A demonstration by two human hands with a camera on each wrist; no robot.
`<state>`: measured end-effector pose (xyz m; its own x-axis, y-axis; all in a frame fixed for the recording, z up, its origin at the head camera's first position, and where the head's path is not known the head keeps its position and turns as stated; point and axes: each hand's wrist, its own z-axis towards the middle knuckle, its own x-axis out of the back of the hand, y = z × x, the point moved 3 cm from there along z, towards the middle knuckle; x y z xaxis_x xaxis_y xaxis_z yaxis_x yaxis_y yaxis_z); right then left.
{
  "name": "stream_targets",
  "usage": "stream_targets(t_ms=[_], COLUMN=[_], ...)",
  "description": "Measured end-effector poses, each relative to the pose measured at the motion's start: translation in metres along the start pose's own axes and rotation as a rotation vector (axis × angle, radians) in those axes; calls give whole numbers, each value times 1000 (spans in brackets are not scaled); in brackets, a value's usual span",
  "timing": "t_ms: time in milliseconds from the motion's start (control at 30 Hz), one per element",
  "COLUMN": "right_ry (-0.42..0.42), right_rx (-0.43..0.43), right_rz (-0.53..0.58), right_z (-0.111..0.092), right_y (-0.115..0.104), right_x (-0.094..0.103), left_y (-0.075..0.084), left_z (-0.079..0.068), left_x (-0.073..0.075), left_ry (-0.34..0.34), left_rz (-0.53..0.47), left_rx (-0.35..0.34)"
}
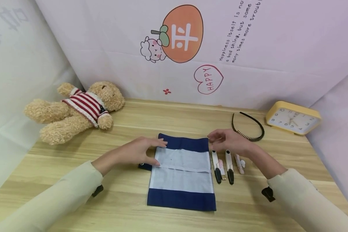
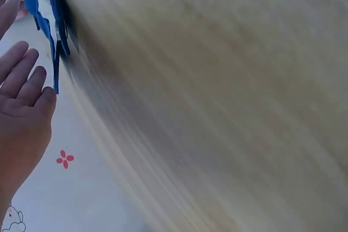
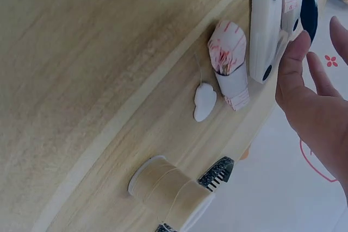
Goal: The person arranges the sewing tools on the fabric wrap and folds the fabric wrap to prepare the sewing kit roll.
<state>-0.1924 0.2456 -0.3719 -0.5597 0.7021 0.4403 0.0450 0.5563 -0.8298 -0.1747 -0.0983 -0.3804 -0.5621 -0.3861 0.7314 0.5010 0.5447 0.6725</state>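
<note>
Cloth [image 1: 183,182], navy-ended, lies on the tabletop [image 1: 119,206], long axis pointing toward the far edge, the nearer left hand [image 1: 137,150] spread over its left side, the right hand [image 1: 232,141], fingers loosely parted, beside its far-right corner.

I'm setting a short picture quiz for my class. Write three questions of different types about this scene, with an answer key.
1. True or false: in the head view, the teddy bear lies with its head nearer the cloth than its feet.

2. Multiple choice: what colour are the two end bands of the cloth?
a) red
b) navy blue
c) yellow

3. Short answer: in the head view, which thing on the table lies nearest the yellow clock?

Key: 1. True. 2. b. 3. The black headband.
</note>
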Motion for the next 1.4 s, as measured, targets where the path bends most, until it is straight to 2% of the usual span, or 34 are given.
stream_targets(t_ms=[167, 400, 533, 667, 1167, 1400], right_ry=[-6, -73, -89, -78, -13, 21], right_rx=[-1, -12, -8, 0, 3, -5], right_rz=[-19, -22, -63, -137, -224, -303], right_z=[-2, -3, -2, 0, 6, 7], right_y=[0, 3, 3, 1, -3, -5], right_x=[1, -2, -3, -4, -10, -10], left_y=[0, -2, -2, -1, 2, 3], left_z=[2, 3, 3, 2, 2, 2], left_x=[-1, -5, -7, -8, -10, -12], left_ry=[-22, -64, -96, -105, -88, -79], left_rz=[-15, -36, -66, -74, -113, -90], left_rx=[-5, -27, -32, -33, -9, -16])
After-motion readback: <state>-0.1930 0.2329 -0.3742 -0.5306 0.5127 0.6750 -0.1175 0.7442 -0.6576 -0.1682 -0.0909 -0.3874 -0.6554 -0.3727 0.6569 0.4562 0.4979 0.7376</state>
